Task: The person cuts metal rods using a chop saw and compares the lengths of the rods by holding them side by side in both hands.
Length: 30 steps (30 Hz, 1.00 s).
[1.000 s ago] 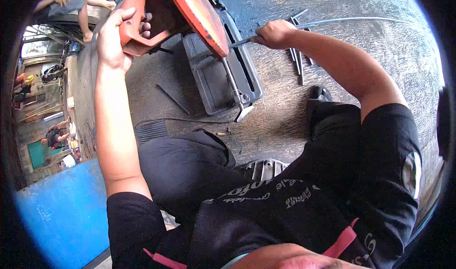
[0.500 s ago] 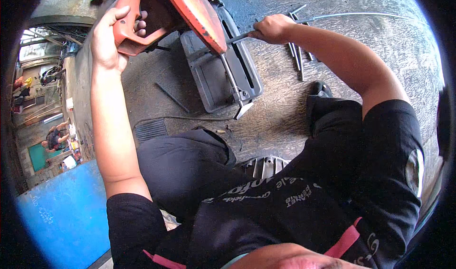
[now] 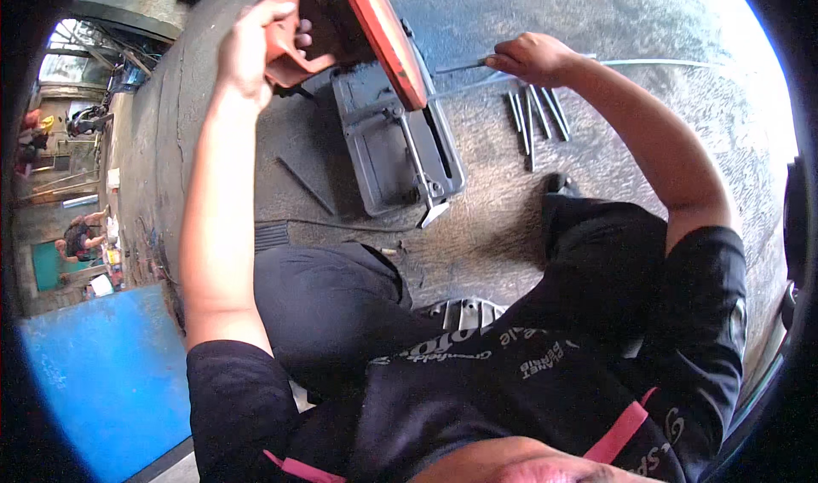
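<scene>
My left hand [image 3: 247,52] is wrapped round the orange handle [image 3: 284,44] of a cut-off saw. The saw's orange blade guard [image 3: 385,38] stands tilted over its grey metal base [image 3: 371,172]; the blade itself is hard to make out. To the right of the saw, my right hand [image 3: 538,59] is closed on a thin metal rod [image 3: 462,66]. A long, pale length of rod [image 3: 656,62] also extends right from behind my wrist. Several short metal pieces [image 3: 530,129] lie on the floor below my right forearm.
A dark bar [image 3: 305,185] lies on the floor left of the base. A clamp screw with a crank [image 3: 430,210] projects toward me, near a cable [image 3: 341,225]. A blue panel [image 3: 111,372] is at lower left. Another person [image 3: 81,237] is far off left.
My left hand and the saw handle have swung to the right, toward the base. My right hand has shifted right, away from the saw. The view has also moved slightly.
</scene>
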### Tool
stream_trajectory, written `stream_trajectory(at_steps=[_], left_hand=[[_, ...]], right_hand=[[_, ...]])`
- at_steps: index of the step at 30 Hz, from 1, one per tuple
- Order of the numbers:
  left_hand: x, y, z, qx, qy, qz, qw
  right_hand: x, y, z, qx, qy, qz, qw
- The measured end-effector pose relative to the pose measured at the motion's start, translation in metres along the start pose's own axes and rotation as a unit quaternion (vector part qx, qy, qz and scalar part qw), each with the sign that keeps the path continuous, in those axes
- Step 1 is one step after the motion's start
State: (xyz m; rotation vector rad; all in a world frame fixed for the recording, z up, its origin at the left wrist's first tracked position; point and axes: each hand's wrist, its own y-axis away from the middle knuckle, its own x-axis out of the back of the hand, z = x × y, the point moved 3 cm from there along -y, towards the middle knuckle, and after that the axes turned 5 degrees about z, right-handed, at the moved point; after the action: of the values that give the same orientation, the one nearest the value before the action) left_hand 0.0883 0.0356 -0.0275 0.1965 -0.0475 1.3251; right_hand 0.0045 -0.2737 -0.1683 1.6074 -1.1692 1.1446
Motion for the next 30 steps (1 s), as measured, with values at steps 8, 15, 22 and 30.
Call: stream_trajectory(at_steps=[8, 15, 22, 30], left_hand=[[0.003, 0.007, -0.002, -0.113, 0.011, 0.075, 0.991], [0.004, 0.082, 0.005, -0.273, -0.065, 0.149, 0.948], [-0.026, 0.163, 0.01, -0.259, 0.042, -0.07, 0.962], [-0.02, 0.144, -0.007, -0.337, -0.03, 0.03, 0.941]], right_hand=[[0.081, 0.045, -0.092, 0.032, -0.293, 0.1, 0.95], [0.088, 0.068, -0.187, 0.069, -0.642, 0.07, 0.76], [0.067, 0.078, -0.245, 0.037, -0.739, 0.083, 0.667], [0.041, 0.064, -0.248, 0.07, -0.762, 0.055, 0.641]])
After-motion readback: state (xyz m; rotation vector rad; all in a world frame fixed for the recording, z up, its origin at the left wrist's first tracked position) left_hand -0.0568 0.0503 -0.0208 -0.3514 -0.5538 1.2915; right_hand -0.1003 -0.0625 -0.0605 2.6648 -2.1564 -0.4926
